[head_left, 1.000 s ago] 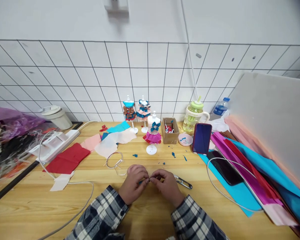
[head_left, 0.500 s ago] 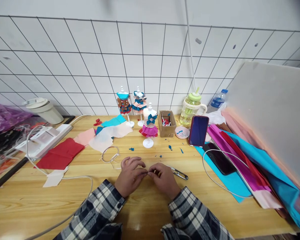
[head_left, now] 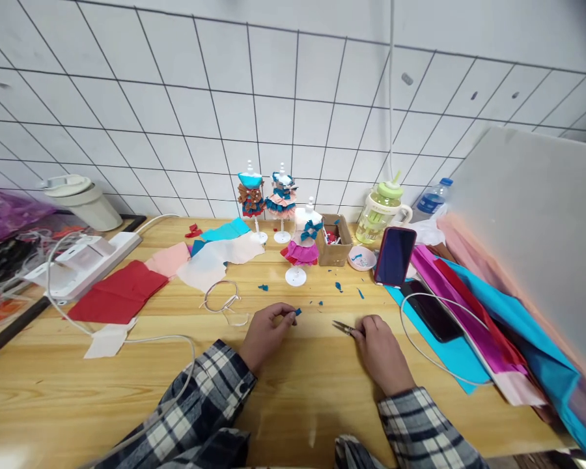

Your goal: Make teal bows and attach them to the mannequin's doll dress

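Observation:
My left hand [head_left: 268, 332] is closed in a pinch on a small blue scrap [head_left: 297, 312], which sticks out past the fingertips. To its right, my right hand [head_left: 381, 352] is shut on a pair of thread snips [head_left: 342, 327], their blades pointing left toward the scrap. Beyond the hands stands a small white dress form [head_left: 308, 221] wearing a magenta ruffled skirt [head_left: 301, 253] and a blue bow [head_left: 311, 230]. Tiny blue scraps [head_left: 338, 286] lie on the table between the hands and the form.
Two more dressed forms [head_left: 282, 195] stand behind, beside a cardboard box [head_left: 336, 244] and a pink dish [head_left: 362, 258]. A propped phone [head_left: 395, 256] and coloured fabrics [head_left: 473, 312] lie rightward. A wire coil [head_left: 221, 297], red cloth [head_left: 120, 293] and power strip [head_left: 78, 273] are leftward.
My hands were together with fingertips meeting; now they are apart. My right hand has moved right and taken hold of the snips, which lay on the table. The view has shifted slightly.

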The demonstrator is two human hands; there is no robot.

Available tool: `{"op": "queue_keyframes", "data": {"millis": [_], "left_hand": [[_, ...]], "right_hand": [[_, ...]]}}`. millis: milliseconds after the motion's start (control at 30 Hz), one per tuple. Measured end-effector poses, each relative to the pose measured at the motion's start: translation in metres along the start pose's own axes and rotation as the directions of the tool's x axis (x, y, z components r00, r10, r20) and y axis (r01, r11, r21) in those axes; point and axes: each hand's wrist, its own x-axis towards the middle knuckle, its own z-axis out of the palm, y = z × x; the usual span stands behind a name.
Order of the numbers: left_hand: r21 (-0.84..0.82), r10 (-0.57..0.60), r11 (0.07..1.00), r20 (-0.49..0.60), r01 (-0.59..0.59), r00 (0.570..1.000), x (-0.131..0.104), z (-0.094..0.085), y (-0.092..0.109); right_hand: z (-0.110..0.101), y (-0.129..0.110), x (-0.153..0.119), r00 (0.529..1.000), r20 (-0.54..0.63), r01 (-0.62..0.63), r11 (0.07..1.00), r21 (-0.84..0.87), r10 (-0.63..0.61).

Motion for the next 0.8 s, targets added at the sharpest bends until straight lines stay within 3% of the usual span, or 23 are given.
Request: {"op": "queue_keyframes", "data": {"millis": [133, 300, 400, 467, 533, 600, 733, 800], "left_hand": [[-0.159, -0.090, 0.984, -0.023, 0.086, 0.996, -0.002, -0.006, -0.015], [-0.287, -0.170, 0.947, -0.077, 0.142, 0.982, 0.000, -0.010, -0.021], [-0.306, -0.197, 0.938, -0.085, 0.163, 0.977, 0.001, -0.010, -0.021], [-0.316, -0.212, 0.932, -0.080, 0.177, 0.974, 0.001, -0.010, -0.021], [-0.322, -0.219, 0.928, -0.072, 0.185, 0.973, 0.000, -0.009, -0.020], [-0.339, -0.218, 0.921, -0.045, 0.190, 0.975, -0.001, -0.007, -0.019], [-0.376, -0.224, 0.905, -0.021, 0.200, 0.974, -0.004, -0.002, -0.013], [-0.385, -0.243, 0.901, -0.066, 0.200, 0.968, -0.005, 0.002, -0.010]], "right_hand": [[0.004, -0.038, 0.010, 0.991, 0.056, -0.132, 0.959, 0.252, 0.122], [0.022, -0.082, 0.032, 0.992, 0.120, -0.090, 0.803, 0.589, 0.023], [0.031, -0.087, 0.034, 0.958, 0.288, -0.248, 0.482, 0.840, -0.009], [0.032, -0.085, 0.030, 0.915, 0.392, -0.367, 0.217, 0.905, -0.089], [0.030, -0.082, 0.024, 0.895, 0.415, -0.411, 0.057, 0.910, -0.162], [0.028, -0.081, 0.020, 0.892, 0.410, -0.402, 0.078, 0.912, -0.194], [0.024, -0.081, 0.021, 0.939, 0.302, -0.187, 0.493, 0.850, -0.165], [0.022, -0.080, 0.022, 0.962, 0.224, -0.075, 0.636, 0.768, -0.158]]}}
